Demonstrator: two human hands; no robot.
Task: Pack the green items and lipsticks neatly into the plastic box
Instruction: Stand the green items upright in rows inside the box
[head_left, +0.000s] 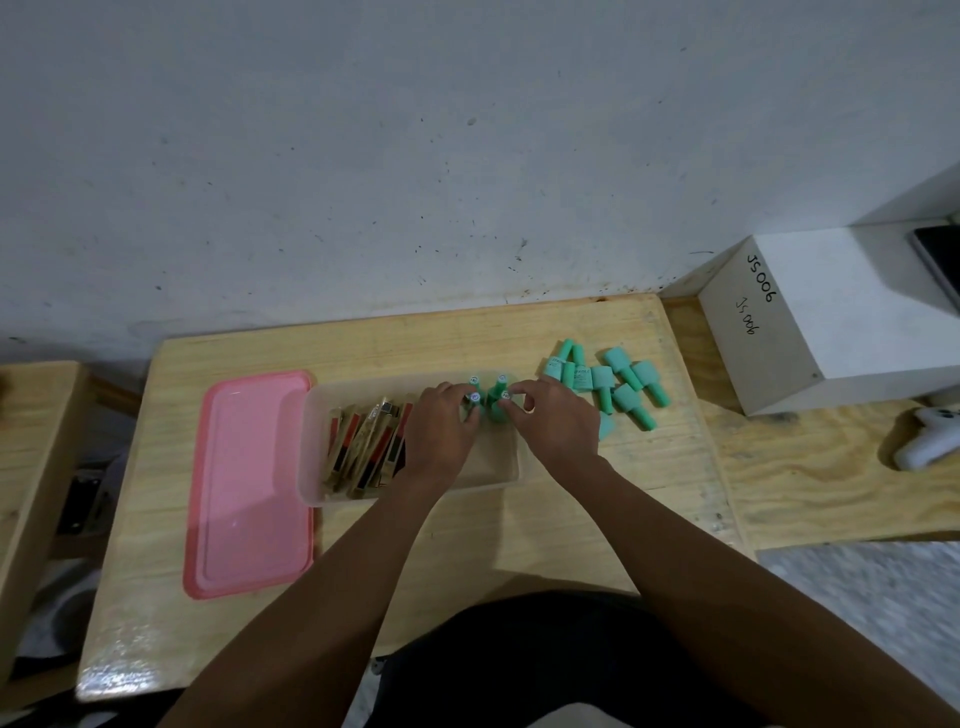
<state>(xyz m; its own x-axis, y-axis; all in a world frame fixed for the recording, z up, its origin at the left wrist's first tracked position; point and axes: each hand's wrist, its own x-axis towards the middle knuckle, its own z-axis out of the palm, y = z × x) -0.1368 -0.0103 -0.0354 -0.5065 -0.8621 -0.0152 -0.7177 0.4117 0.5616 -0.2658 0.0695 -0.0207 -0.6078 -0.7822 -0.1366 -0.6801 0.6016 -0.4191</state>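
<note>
A clear plastic box (415, 493) sits in the middle of the wooden table. Several gold, red and black lipsticks (366, 447) lie packed in its left half. Several green bottles (493, 397) stand upright at the box's far right part. My left hand (441, 431) pinches the cap of one upright green bottle. My right hand (556, 421) pinches the cap of another beside it. More green bottles (610, 384) lie in a loose heap on the table to the right of the box.
A pink lid (249, 483) lies flat left of the box. A white carton marked JS006 (821, 322) stands at the right rear. A white controller (930, 439) rests on the adjoining table at far right. A grey wall runs behind the table.
</note>
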